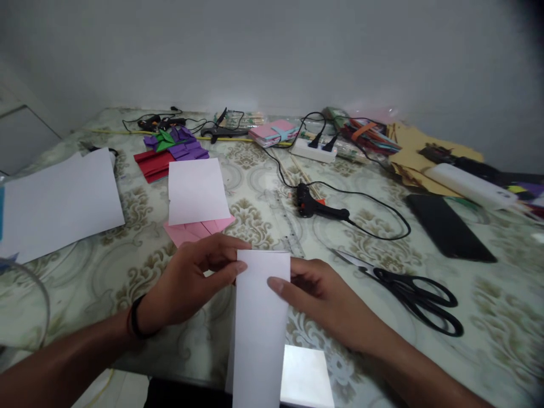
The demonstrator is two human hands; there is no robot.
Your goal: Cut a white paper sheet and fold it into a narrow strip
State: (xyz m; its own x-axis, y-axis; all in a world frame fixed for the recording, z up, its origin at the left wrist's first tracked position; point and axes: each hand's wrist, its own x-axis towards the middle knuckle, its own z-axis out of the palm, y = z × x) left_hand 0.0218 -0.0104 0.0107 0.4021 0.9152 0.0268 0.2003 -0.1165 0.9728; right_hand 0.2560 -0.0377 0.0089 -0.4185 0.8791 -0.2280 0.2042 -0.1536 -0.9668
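Note:
Between my two hands is a long folded strip of white paper [260, 328], its short end facing the wall and its lower part running out of view. My left hand [199, 272] pinches the upper left edge, thumb on top. On the opposite edge, my right hand [318, 294] grips with its thumb on the face and its fingers behind. A white paper square [306, 374] lies below, partly covered by the strip. Beyond my left hand, another white square [198, 190] rests on folded pink paper [199, 229].
Black-handled scissors [408, 289] and a black phone [448, 226] lie at right. A glue gun [318, 207] trails its cord towards a power strip [314, 150]. White sheets [63, 198] spread at left. Red folded paper [153, 163] and purple pieces [187, 146] sit behind.

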